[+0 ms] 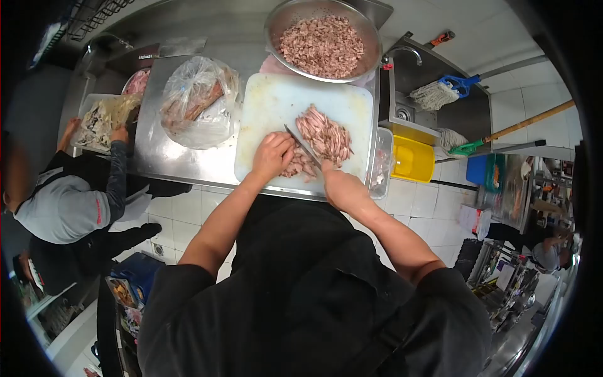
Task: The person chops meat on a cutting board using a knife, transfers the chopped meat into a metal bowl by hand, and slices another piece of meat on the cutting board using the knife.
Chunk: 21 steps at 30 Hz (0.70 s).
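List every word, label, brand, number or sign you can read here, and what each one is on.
No text can be read.
Red lettering on the co-worker's grey shirt: too small and blurred to read.
Knife: no lettering can be made out.
Cutting board: no lettering can be made out.
Metal bowl: no lettering can be made out.

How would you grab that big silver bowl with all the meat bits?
Grip the bowl by its rim, probably one hand left, one right, reaching from the near side over the cutting board. It's wide and round, and its pile of chopped meat likely makes it heavy.
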Each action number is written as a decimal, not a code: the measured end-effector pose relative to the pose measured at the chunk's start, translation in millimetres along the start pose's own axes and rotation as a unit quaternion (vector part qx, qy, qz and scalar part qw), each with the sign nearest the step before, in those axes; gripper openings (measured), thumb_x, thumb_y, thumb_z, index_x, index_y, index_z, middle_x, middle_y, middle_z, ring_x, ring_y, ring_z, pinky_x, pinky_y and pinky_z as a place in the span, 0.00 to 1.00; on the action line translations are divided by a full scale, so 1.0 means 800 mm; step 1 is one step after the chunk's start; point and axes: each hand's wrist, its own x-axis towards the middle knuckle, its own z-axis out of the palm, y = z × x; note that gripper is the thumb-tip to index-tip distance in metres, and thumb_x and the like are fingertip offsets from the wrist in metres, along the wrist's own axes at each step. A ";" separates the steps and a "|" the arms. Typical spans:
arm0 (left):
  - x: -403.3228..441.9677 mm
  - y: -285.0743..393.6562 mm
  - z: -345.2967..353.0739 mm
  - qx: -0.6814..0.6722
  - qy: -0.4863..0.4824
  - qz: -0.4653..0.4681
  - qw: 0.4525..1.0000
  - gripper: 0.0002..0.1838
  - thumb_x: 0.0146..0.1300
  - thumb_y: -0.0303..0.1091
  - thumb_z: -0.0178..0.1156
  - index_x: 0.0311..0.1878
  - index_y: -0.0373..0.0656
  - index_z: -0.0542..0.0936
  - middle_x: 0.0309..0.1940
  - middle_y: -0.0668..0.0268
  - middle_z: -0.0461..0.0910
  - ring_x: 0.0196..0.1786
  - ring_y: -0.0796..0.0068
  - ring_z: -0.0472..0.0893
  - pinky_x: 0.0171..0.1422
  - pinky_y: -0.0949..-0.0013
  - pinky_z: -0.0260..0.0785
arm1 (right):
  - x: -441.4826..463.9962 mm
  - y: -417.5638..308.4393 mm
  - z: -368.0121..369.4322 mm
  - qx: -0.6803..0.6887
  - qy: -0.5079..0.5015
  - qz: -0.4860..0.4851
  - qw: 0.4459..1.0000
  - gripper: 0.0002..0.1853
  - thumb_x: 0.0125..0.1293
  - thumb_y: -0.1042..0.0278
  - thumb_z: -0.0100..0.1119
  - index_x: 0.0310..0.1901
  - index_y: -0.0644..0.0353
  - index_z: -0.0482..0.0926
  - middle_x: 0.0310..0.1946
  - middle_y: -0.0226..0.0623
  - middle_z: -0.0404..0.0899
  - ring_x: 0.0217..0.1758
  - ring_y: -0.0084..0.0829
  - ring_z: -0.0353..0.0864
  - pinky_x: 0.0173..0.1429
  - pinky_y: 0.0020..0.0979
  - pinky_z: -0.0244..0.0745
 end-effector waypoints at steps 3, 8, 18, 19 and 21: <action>-0.004 -0.003 0.002 -0.001 -0.014 0.004 1.000 0.10 0.54 0.22 0.69 0.42 0.38 0.85 0.44 0.60 0.84 0.49 0.57 0.82 0.57 0.58 0.76 | 0.044 0.004 0.042 0.036 0.066 -0.020 0.997 0.13 0.67 0.75 0.51 0.52 0.66 0.67 0.39 0.63 0.85 0.44 0.61 0.87 0.48 0.58 0.79; -0.004 -0.004 0.001 -0.001 -0.026 -0.002 1.000 0.11 0.56 0.25 0.69 0.44 0.38 0.84 0.47 0.61 0.84 0.50 0.58 0.81 0.58 0.58 0.75 | 0.070 0.004 0.010 0.088 0.076 -0.067 0.991 0.14 0.70 0.69 0.56 0.51 0.67 0.67 0.38 0.62 0.85 0.45 0.62 0.86 0.50 0.58 0.78; 0.003 0.000 -0.005 0.011 -0.025 0.029 0.999 0.11 0.55 0.24 0.69 0.43 0.39 0.84 0.45 0.59 0.83 0.50 0.56 0.81 0.57 0.58 0.76 | 0.078 0.005 0.023 0.079 0.087 -0.083 0.990 0.16 0.67 0.72 0.57 0.52 0.67 0.66 0.39 0.62 0.85 0.45 0.62 0.86 0.51 0.59 0.78; 0.004 0.000 -0.003 0.014 -0.026 0.022 0.999 0.11 0.55 0.24 0.68 0.43 0.39 0.84 0.45 0.60 0.84 0.50 0.57 0.81 0.57 0.59 0.76 | 0.067 0.003 0.008 0.077 0.096 -0.086 0.989 0.16 0.67 0.72 0.57 0.52 0.67 0.66 0.39 0.62 0.85 0.45 0.62 0.86 0.51 0.59 0.78; 0.003 -0.003 0.000 0.015 -0.031 0.011 0.999 0.10 0.56 0.25 0.68 0.42 0.38 0.84 0.45 0.60 0.84 0.50 0.58 0.81 0.58 0.60 0.76 | 0.029 -0.001 -0.001 0.064 0.034 -0.039 0.997 0.14 0.66 0.74 0.55 0.51 0.68 0.66 0.38 0.64 0.84 0.45 0.62 0.86 0.51 0.60 0.78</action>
